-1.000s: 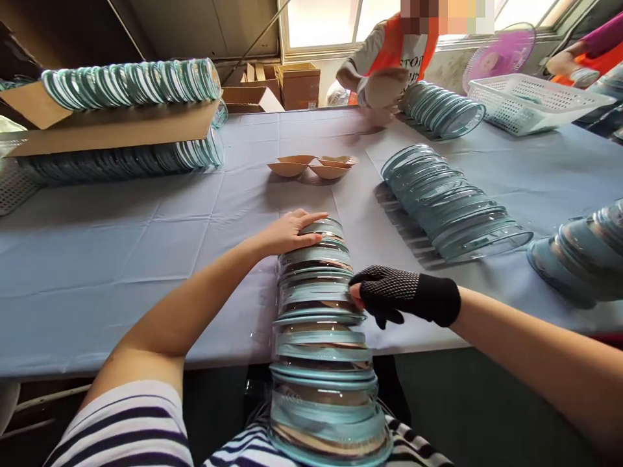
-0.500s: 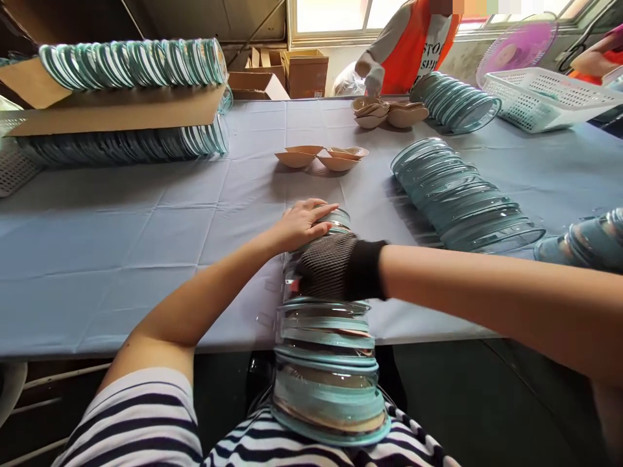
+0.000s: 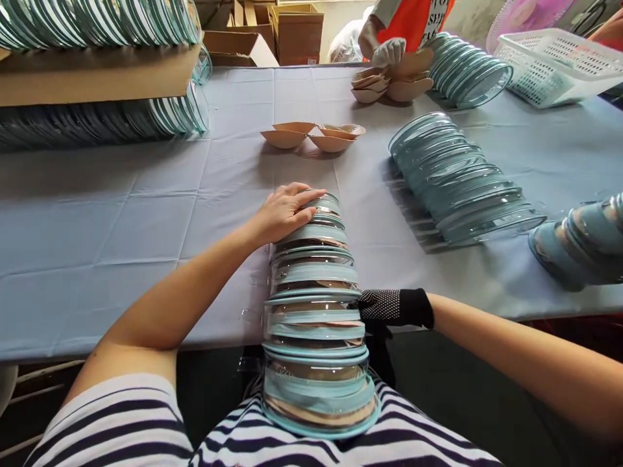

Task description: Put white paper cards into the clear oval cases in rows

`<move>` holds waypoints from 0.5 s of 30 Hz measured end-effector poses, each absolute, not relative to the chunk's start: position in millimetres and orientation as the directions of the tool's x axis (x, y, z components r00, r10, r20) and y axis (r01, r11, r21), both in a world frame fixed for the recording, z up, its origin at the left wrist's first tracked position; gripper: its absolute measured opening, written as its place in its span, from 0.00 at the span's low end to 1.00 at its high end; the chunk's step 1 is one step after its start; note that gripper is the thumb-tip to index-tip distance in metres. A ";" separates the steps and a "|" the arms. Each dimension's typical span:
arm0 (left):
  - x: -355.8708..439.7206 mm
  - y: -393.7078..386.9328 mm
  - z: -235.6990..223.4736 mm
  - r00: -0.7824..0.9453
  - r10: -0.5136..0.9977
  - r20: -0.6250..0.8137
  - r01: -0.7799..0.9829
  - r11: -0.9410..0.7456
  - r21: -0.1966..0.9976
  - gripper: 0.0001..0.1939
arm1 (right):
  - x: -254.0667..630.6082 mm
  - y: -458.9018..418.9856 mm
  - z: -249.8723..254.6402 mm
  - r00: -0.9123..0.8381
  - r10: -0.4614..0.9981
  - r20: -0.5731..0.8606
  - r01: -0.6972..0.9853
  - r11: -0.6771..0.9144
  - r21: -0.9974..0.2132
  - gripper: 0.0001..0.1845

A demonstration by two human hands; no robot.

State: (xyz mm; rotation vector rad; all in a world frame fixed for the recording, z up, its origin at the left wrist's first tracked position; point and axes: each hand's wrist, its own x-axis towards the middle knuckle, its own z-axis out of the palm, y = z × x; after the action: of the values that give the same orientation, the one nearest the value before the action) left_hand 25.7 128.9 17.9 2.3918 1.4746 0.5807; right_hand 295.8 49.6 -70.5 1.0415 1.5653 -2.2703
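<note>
A long row of round clear plastic cases (image 3: 314, 311) with teal rims lies front to back, from the tabletop to my striped lap. Brown and beige layers show inside the cases. My left hand (image 3: 287, 211), bare, is wrapped over the far end of the row, fingers forward and thumb apart. Against the row's right side, near the table's front edge, is my right hand (image 3: 382, 307) in a black dotted glove. Its fingers are hidden beside or beneath the cases.
Beige cup-shaped pieces (image 3: 311, 136) lie ahead on the blue-grey tablecloth (image 3: 160, 201). More rows of teal-rimmed cases (image 3: 460, 178) lie to the right. Stacked rows with cardboard (image 3: 97, 74) between them stand left. Across the table, a person's gloved hand (image 3: 389, 52) is near more cups; a white basket (image 3: 549, 78) stands beyond.
My right hand has moved from across the top of the row down to its right side, uncovering the middle cases. My left hand stays at the far end. The view has shifted slightly.
</note>
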 end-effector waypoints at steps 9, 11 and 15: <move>24.2 131.8 25.3 0.444 0.887 0.129 0.783 -0.454 0.425 0.27 | 305.6 39.5 7.4 -0.775 0.283 -0.565 0.449 -0.384 -0.807 0.14; 24.9 130.2 26.2 0.440 0.890 0.121 0.791 -0.448 0.418 0.26 | 304.4 41.5 6.7 -0.797 0.252 -0.549 0.446 -0.366 -0.817 0.14; 25.4 126.8 27.3 0.434 0.893 0.117 0.798 -0.441 0.410 0.26 | 303.1 41.7 9.3 -0.808 0.236 -0.540 0.449 -0.349 -0.823 0.13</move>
State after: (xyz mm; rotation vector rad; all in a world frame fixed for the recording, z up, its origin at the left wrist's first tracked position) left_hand 25.4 126.8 27.3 2.3976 1.4589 0.4606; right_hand 303.1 41.7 9.3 0.9093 1.7046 -2.2979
